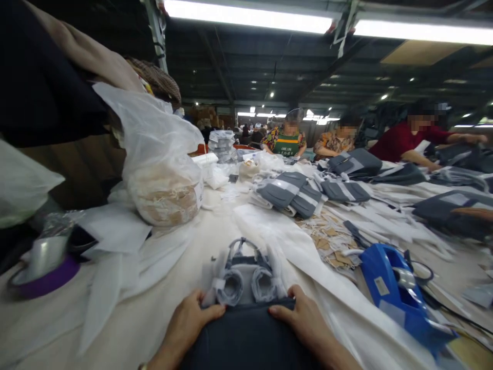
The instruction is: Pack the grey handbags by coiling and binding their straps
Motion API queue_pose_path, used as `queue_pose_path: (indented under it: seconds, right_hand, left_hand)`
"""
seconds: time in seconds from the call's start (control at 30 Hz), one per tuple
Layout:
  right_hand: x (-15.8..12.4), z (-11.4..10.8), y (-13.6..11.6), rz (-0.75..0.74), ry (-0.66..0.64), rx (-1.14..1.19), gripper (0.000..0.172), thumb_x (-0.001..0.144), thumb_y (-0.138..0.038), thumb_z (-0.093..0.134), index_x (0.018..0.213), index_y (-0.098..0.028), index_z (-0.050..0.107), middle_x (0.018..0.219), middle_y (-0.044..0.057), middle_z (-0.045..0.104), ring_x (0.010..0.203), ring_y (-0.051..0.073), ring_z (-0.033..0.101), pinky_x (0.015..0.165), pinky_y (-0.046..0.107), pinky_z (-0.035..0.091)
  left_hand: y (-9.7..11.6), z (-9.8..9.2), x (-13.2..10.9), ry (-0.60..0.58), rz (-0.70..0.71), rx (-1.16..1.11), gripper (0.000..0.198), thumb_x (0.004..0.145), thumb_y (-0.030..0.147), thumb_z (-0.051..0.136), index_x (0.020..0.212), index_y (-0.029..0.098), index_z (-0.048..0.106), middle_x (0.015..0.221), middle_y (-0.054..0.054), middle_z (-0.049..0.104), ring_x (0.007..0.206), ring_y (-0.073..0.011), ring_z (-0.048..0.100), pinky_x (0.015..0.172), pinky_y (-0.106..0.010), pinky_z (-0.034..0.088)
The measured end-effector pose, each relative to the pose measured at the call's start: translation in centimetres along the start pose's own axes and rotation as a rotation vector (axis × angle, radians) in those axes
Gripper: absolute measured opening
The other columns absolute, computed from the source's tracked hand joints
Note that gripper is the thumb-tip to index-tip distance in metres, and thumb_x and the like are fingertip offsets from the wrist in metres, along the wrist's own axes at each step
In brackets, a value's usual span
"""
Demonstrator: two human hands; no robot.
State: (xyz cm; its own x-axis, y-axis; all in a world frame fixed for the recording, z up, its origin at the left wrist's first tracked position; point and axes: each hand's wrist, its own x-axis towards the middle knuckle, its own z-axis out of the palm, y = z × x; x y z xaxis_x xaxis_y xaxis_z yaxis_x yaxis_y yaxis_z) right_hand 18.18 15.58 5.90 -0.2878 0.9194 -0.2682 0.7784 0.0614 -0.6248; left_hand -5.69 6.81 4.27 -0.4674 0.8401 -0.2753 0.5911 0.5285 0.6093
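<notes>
A dark grey fabric bag [248, 339] lies at the bottom centre, its far edge pinched on both sides. My left hand [196, 321] grips the left end of that edge, thumb on top. At the right end my right hand [304, 318] holds it the same way. Just beyond the edge are straps [231, 288] wrapped in clear plastic and coiled into two loops, with a dark handle [242, 249] arching behind them. Whether the straps are joined to the bag is hidden.
A plastic sack [164, 174] stands at left, near a purple tape roll [48, 275]. On the right are a blue tape dispenser [396, 298], brown tags [335, 241] and grey bag pieces [288, 190]. Several people work across the table [215, 216].
</notes>
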Motion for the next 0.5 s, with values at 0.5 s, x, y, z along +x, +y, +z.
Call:
queue_pose_path:
  seconds: [0.5]
  right_hand:
    - [-0.7, 1.6, 0.7, -0.077, -0.032, -0.030, 0.036, 0.073, -0.051, 0.054, 0.084, -0.018, 0.049, 0.078, 0.009, 0.062, 0.075, 0.025, 0.057, 0.063, 0.030, 0.035]
  left_hand:
    - [6.7, 2.0, -2.2, 0.261, 0.535, 0.653, 0.055, 0.085, 0.028, 0.048, 0.135, 0.008, 0.037, 0.139, -0.019, 0.040, 0.132, -0.0324, 0.029, 0.108, -0.050, 0.021]
